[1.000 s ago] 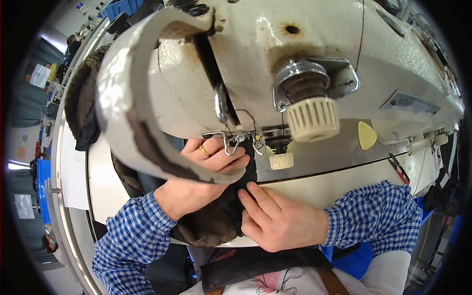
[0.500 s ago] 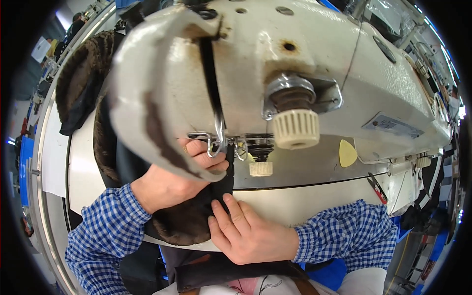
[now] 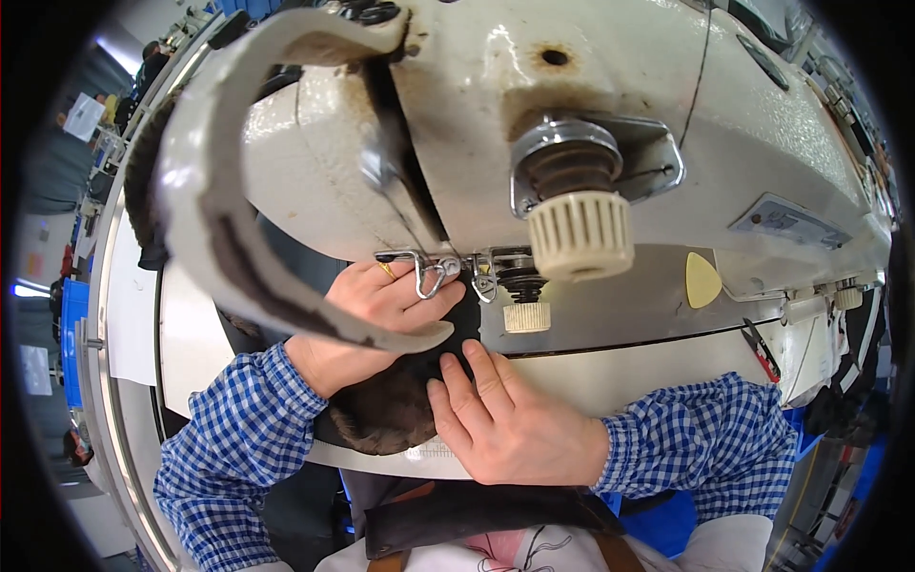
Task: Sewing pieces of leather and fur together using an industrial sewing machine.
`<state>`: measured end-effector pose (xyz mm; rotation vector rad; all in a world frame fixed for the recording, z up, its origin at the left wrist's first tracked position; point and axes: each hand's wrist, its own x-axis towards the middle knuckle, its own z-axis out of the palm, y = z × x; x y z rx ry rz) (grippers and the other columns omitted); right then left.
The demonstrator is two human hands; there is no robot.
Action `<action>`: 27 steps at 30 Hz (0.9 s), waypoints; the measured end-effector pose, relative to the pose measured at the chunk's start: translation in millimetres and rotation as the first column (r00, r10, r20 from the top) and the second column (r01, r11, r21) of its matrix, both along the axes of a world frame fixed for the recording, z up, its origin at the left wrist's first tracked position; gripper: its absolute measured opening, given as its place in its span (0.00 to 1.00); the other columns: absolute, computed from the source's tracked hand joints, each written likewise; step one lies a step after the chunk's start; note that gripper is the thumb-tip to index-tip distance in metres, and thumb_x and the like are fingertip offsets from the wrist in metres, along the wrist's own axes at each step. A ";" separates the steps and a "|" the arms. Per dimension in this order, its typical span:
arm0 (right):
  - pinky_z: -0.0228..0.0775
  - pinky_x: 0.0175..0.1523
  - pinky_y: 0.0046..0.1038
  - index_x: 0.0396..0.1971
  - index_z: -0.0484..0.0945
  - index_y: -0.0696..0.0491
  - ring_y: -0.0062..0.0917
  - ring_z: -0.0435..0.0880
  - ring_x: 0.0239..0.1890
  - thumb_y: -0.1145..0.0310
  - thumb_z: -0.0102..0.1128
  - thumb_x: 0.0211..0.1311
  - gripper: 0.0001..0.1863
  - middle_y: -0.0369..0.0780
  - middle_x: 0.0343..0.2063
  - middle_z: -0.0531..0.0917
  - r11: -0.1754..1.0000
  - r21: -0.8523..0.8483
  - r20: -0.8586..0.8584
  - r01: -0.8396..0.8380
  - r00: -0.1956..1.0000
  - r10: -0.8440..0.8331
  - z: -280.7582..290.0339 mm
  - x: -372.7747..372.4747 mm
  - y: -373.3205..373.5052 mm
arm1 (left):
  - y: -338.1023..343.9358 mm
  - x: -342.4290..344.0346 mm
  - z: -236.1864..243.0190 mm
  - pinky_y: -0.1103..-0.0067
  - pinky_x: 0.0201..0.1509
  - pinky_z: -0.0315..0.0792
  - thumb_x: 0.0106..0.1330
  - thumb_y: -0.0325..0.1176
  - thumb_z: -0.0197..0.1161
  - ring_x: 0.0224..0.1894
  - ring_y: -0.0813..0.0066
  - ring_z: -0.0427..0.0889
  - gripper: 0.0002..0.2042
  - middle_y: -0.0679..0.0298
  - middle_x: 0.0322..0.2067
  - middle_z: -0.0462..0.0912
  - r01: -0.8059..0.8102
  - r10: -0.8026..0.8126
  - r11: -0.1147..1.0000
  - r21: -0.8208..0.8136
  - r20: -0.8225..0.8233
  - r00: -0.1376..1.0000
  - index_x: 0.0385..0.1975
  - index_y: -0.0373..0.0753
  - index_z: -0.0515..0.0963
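A piece of dark fabric with brown fur (image 3: 386,419) lies on the bed of a white sewing machine (image 3: 448,172), under its needle area. My left hand (image 3: 381,300) is bent over the dark cloth beside the thread guides, fingers close together. The machine's curved white guard crosses in front of this hand and hides part of it. On the cloth's right edge, nearer to me, my right hand (image 3: 505,415) rests with fingers stretched out. The needle and the cloth under it are hidden. A shiny take-up lever (image 3: 378,170) looks blurred in the machine's slot.
Right of the needle area sit a cream tension knob (image 3: 581,235), a smaller one (image 3: 527,317) and a yellow teardrop-shaped piece (image 3: 703,280). Red-handled thread snips (image 3: 762,353) lie at the table's right. More brown fur (image 3: 143,181) lies at the far left.
The fur piece has slid away from me, so less of it shows in front. My right hand has moved slightly forward. The take-up lever has risen, and the whole view has shifted a little.
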<state>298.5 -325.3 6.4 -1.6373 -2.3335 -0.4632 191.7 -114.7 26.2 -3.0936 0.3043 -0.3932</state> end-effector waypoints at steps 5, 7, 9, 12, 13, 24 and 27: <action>0.73 0.66 0.46 0.39 0.81 0.60 0.48 0.82 0.56 0.62 0.55 0.59 0.17 0.52 0.46 0.85 0.998 0.003 0.011 -0.064 0.998 0.064 0.6 5.9 9.3 | -7.9 -7.9 17.8 0.68 0.51 0.74 0.57 0.27 0.64 0.50 0.62 0.82 0.22 0.62 0.50 0.83 -0.118 0.122 0.992 0.046 -0.099 0.988 0.55 0.40 0.78; 0.69 0.69 0.49 0.38 0.81 0.60 0.48 0.80 0.59 0.62 0.55 0.61 0.16 0.51 0.47 0.84 0.993 0.016 0.025 -0.114 0.993 0.114 -0.8 10.6 9.9 | -13.6 -11.6 41.7 0.68 0.53 0.74 0.53 0.23 0.64 0.50 0.60 0.81 0.25 0.63 0.53 0.83 -0.197 0.224 0.964 0.181 -0.147 0.963 0.56 0.39 0.80; 0.63 0.74 0.47 0.37 0.81 0.59 0.46 0.76 0.62 0.61 0.55 0.59 0.16 0.50 0.50 0.82 0.994 0.000 -0.110 -0.112 0.988 0.111 -3.8 9.7 11.0 | -6.1 -24.5 44.0 0.69 0.52 0.74 0.53 0.25 0.63 0.48 0.61 0.80 0.24 0.65 0.53 0.83 -0.165 0.196 0.949 0.268 -0.093 0.976 0.54 0.39 0.82; 0.68 0.71 0.47 0.36 0.80 0.59 0.46 0.78 0.60 0.61 0.56 0.59 0.15 0.52 0.52 0.82 0.995 0.013 -0.114 -0.101 0.988 0.102 -0.4 8.5 11.6 | 10.1 -28.3 39.0 0.69 0.50 0.75 0.53 0.25 0.63 0.47 0.61 0.80 0.21 0.65 0.51 0.83 -0.072 0.090 0.961 0.265 -0.056 0.994 0.50 0.40 0.83; 0.68 0.71 0.47 0.36 0.80 0.59 0.46 0.78 0.60 0.61 0.56 0.59 0.15 0.52 0.52 0.82 0.995 0.012 -0.113 -0.098 0.989 0.099 -1.7 9.0 11.1 | 17.9 -27.8 32.2 0.68 0.49 0.75 0.53 0.25 0.64 0.47 0.61 0.80 0.19 0.65 0.48 0.83 -0.011 0.019 0.974 0.226 -0.033 0.999 0.48 0.40 0.84; 0.75 0.65 0.41 0.27 0.73 0.59 0.50 0.79 0.59 0.66 0.58 0.54 0.11 0.60 0.52 0.81 0.989 -0.053 -0.344 -0.137 0.932 0.111 -7.7 14.1 7.5 | 52.8 -2.0 2.9 0.70 0.45 0.77 0.58 0.30 0.66 0.43 0.62 0.82 0.18 0.62 0.40 0.82 0.019 -0.060 0.963 -0.269 -0.143 0.988 0.50 0.45 0.81; 0.73 0.67 0.43 0.35 0.78 0.63 0.51 0.78 0.61 0.65 0.56 0.57 0.15 0.60 0.54 0.81 0.990 -0.046 -0.436 -0.130 0.895 0.097 -10.2 3.9 3.9 | 51.5 -1.0 -2.9 0.73 0.47 0.79 0.60 0.33 0.68 0.46 0.66 0.84 0.21 0.66 0.45 0.83 0.001 -0.034 0.986 -0.168 -0.198 0.980 0.56 0.51 0.80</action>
